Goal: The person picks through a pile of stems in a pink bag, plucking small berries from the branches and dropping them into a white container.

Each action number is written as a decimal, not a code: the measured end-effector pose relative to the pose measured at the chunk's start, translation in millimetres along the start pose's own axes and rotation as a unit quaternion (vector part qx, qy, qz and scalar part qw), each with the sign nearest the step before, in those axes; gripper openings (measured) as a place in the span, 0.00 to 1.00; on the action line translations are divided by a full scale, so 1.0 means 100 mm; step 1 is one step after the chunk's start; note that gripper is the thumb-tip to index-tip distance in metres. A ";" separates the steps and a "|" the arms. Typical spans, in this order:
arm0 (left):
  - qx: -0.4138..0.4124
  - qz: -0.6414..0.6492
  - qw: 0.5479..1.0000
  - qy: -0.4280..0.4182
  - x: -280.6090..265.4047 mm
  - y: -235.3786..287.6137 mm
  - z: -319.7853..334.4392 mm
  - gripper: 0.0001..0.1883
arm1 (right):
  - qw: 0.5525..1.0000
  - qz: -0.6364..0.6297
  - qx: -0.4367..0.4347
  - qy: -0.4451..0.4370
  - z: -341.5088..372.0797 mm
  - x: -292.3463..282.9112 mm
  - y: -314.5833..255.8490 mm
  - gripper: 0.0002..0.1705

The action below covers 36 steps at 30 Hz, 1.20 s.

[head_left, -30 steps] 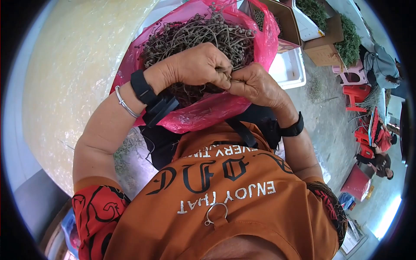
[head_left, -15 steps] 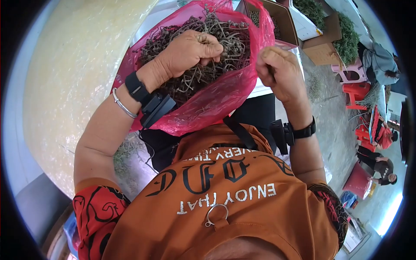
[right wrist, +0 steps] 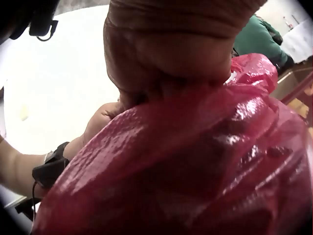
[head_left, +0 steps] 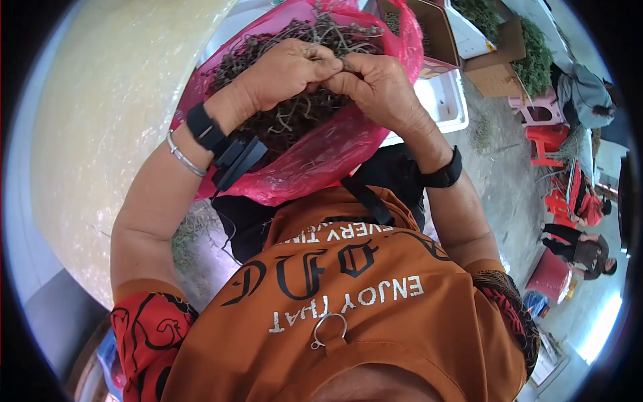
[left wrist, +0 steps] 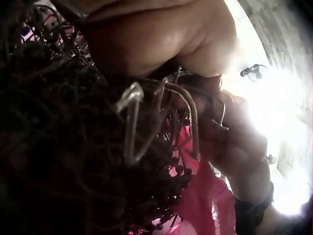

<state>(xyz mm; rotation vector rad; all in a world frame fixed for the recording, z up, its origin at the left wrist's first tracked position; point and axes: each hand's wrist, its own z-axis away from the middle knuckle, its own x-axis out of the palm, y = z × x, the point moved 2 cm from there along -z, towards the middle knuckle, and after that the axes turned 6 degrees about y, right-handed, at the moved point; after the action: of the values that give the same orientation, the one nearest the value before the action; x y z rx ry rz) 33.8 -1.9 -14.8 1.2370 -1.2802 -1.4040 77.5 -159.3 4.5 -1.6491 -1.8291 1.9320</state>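
Observation:
In the head view a pink plastic bag (head_left: 295,178) sits open at the lap, holding a tangled heap of thin grey-brown stems with small round tips (head_left: 289,119). Above the heap the left hand (head_left: 281,74) pinches some stems. The right hand (head_left: 385,90) meets it, thumb and curled forefinger pinching at the same spot; what lies between those fingertips is hidden. The left wrist view has bent stems (left wrist: 194,117) hanging under the left hand (left wrist: 161,41). Pink plastic (right wrist: 146,166) covers part of the right hand's (right wrist: 168,49) fingers in the right wrist view.
A large pale, shiny plastic-covered surface (head_left: 107,120) fills the left side. Beyond the bag are a white foam box (head_left: 454,100) and cardboard boxes (head_left: 495,79) with green plants. Red stools (head_left: 549,139) and people (head_left: 588,254) are at the far right.
The right hand moved away to the right of the bag half a second ago and is back against the left fingertips. Both hands now sit slightly higher and further left than one second ago.

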 end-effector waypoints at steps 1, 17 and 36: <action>0.000 -0.017 1.000 -0.001 0.00 0.01 0.01 0.13 | 0.999 -0.042 0.015 0.010 0.03 0.01 0.04 0.07; -0.017 -0.062 0.998 -0.016 0.06 -0.03 0.12 0.10 | 0.842 -0.421 0.253 0.225 0.55 -0.76 0.89 0.05; -0.022 -0.116 0.993 -0.019 0.04 0.07 0.18 0.08 | 0.783 0.535 0.280 -0.152 0.81 -0.95 2.31 0.13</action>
<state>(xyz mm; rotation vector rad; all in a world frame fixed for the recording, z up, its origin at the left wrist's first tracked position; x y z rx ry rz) 15.6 -4.4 -8.8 1.3684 -1.1528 -1.6176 207.6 -349.4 -122.0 -2.4060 -0.0149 2.7875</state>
